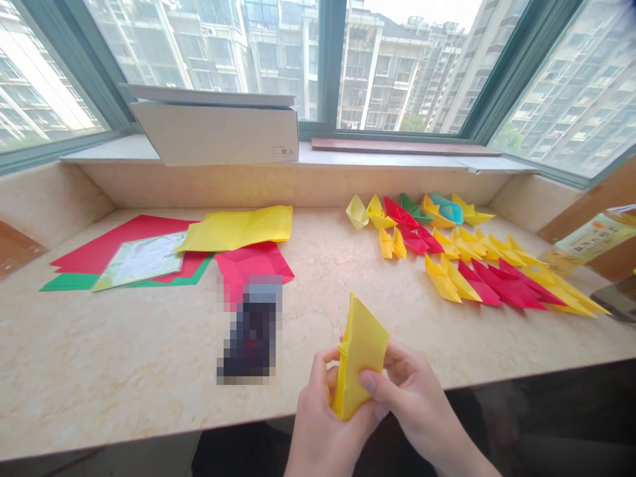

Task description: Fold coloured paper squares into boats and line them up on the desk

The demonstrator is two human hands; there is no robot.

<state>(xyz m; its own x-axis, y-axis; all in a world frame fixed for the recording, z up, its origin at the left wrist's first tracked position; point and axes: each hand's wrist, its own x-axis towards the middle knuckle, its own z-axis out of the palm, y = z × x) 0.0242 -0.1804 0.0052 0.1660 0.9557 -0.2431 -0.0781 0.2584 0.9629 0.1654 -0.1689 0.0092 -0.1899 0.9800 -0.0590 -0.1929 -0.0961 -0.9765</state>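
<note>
A folded piece of yellow paper [365, 354] is held up between both hands at the front edge of the counter, its pointed end upward. My left hand [325, 411] grips its lower left side, the fingers partly hidden behind the paper. From the right, my right hand [410, 387] pinches it, with the thumb pressed flat on the front face and the other fingers behind. Several folded paper boats in yellow, red, green and blue stand in rows at the right, among them a yellow boat [450, 278] nearest the hands.
Red sheets [134, 238], a green sheet [64, 282], a plastic packet [144, 262] and a yellow sheet [238, 228] lie at left. A blurred-out dark object [251, 338] sits left of the hands. A white box [223, 132] rests on the windowsill; a bottle [591, 238] stands far right.
</note>
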